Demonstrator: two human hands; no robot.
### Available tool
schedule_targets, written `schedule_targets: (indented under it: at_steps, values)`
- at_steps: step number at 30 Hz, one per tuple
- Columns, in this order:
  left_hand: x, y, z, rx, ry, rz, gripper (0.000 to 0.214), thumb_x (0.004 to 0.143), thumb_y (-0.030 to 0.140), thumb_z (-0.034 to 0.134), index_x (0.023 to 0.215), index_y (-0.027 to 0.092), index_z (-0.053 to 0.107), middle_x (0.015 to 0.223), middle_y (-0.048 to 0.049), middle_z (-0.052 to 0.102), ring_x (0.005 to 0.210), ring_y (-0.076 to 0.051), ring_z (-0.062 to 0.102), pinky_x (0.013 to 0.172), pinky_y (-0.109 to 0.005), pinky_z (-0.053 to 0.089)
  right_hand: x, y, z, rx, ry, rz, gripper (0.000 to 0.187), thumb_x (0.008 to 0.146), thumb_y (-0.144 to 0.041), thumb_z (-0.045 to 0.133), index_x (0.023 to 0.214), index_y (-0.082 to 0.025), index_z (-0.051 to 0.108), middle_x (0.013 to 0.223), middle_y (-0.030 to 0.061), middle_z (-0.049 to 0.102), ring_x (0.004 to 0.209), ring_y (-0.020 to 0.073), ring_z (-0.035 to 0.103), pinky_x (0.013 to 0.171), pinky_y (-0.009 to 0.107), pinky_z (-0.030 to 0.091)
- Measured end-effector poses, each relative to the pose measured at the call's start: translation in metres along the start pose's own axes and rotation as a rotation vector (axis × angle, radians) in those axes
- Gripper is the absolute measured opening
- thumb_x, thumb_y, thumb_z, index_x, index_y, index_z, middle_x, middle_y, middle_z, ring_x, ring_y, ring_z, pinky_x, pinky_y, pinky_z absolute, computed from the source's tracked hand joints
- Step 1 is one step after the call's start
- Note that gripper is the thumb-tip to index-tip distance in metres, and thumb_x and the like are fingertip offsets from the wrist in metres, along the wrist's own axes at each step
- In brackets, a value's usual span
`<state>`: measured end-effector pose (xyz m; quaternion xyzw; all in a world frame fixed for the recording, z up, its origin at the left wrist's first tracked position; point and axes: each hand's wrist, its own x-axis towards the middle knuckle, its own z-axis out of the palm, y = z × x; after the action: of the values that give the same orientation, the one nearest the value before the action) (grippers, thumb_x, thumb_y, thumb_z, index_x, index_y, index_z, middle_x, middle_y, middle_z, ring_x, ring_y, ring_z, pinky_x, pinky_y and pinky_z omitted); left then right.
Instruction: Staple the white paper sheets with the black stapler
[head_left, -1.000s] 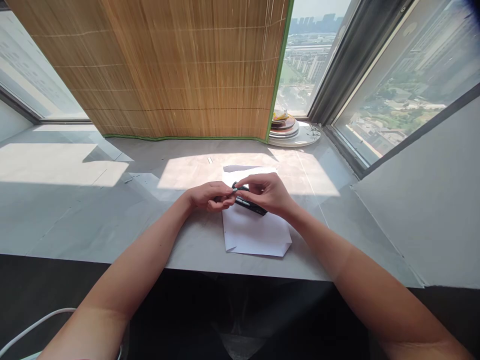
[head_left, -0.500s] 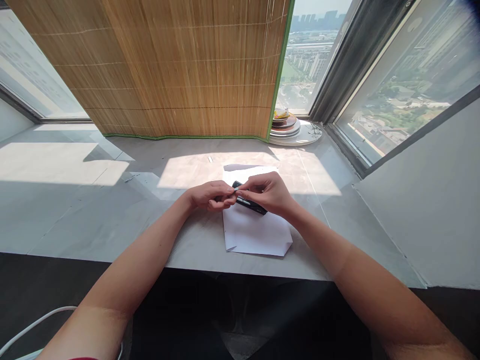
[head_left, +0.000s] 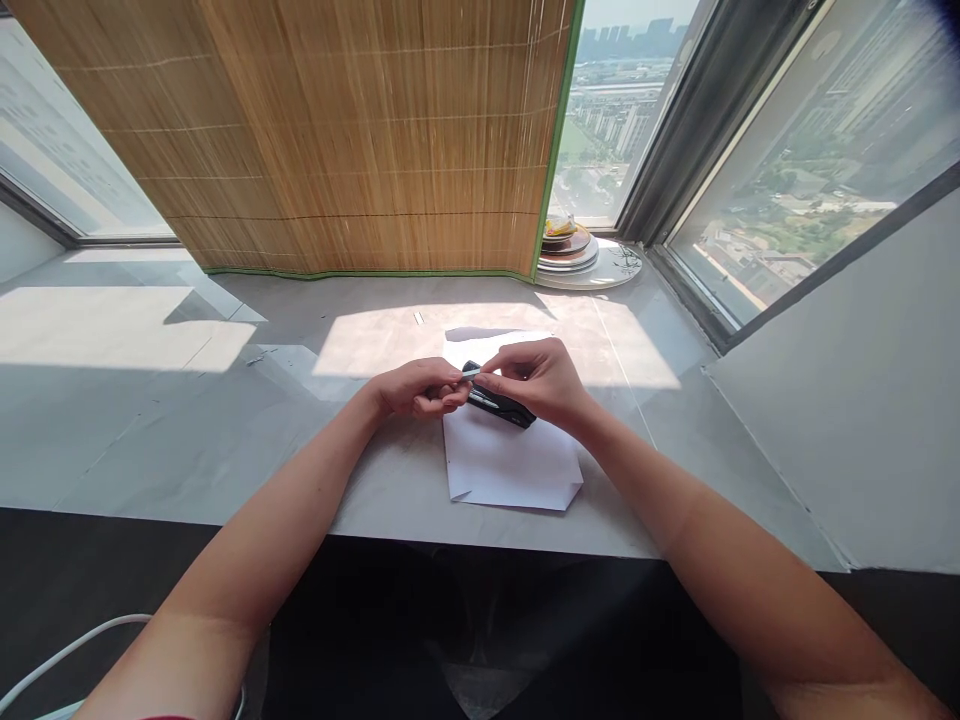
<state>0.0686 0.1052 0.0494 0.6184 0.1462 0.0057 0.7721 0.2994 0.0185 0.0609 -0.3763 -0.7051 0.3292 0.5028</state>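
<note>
Between my hands is a short, thin, silvery strip of staples (head_left: 471, 373). My left hand (head_left: 424, 388) pinches its left end between thumb and forefinger, the other fingers curled under. At its right end, my right hand (head_left: 534, 378) closes thumb and forefinger on it. Just beneath and beyond the fingers, a black stapler (head_left: 504, 405) lies slantwise, partly hidden by my right hand. Under it lies a white sheet of paper (head_left: 510, 465) with folded lower corners.
A pale stone sill (head_left: 300, 450) spreads around the paper. Two small pale strips (head_left: 418, 318) lie farther back. A bamboo blind (head_left: 337, 140) hangs behind, and stacked plates (head_left: 570, 255) stand by the window at the back right. A white cable (head_left: 90, 632) runs at lower left.
My fingers have shifted slightly, and more of the strip of staples now shows between them. The stapler and paper stay in place; the view has moved slightly.
</note>
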Motion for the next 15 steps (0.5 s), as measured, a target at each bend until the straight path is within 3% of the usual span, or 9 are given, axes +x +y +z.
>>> schedule_targets:
  at_steps: [5,8,12,15]
  values:
    - [0.001,0.0,-0.001,-0.01,-0.02,0.001,0.045,0.096,0.059,0.058,0.07,0.023,0.054,0.04,0.01,0.023,0.033,-0.006,0.01,0.028,-0.02,0.016,0.0,0.003,0.0,0.011,-0.004,-0.008,0.043,0.09,-0.061,0.082,0.08,-0.019,0.08,0.056,-0.0043,0.046,0.054,0.0095,0.033,0.05,0.029,0.023]
    - [-0.001,0.002,0.0,0.009,0.033,0.001,0.044,0.094,0.057,0.059,0.066,0.023,0.052,0.041,0.0099,0.022,0.033,-0.006,0.009,0.029,-0.021,0.013,0.0,0.004,-0.002,0.02,0.0,0.012,0.042,0.089,-0.061,0.082,0.081,-0.02,0.08,0.056,-0.004,0.047,0.053,0.0098,0.034,0.05,0.029,0.025]
    - [-0.006,0.004,-0.002,0.045,0.189,0.046,0.044,0.092,0.051,0.061,0.06,0.023,0.048,0.042,0.0099,0.018,0.036,-0.005,0.008,0.034,-0.021,0.01,0.006,0.016,-0.023,-0.042,0.172,0.03,0.035,0.088,-0.056,0.084,0.082,-0.021,0.079,0.058,-0.0034,0.047,0.056,0.0122,0.037,0.052,0.03,0.03]
    - [-0.004,0.004,-0.01,0.024,0.46,0.235,0.038,0.089,0.046,0.062,0.062,0.023,0.049,0.046,0.0096,0.019,0.04,-0.006,0.009,0.038,-0.022,0.012,0.012,0.038,-0.059,-0.25,0.388,0.069,0.03,0.089,-0.05,0.08,0.084,-0.021,0.078,0.059,-0.0032,0.046,0.057,0.0139,0.04,0.056,0.031,0.035]
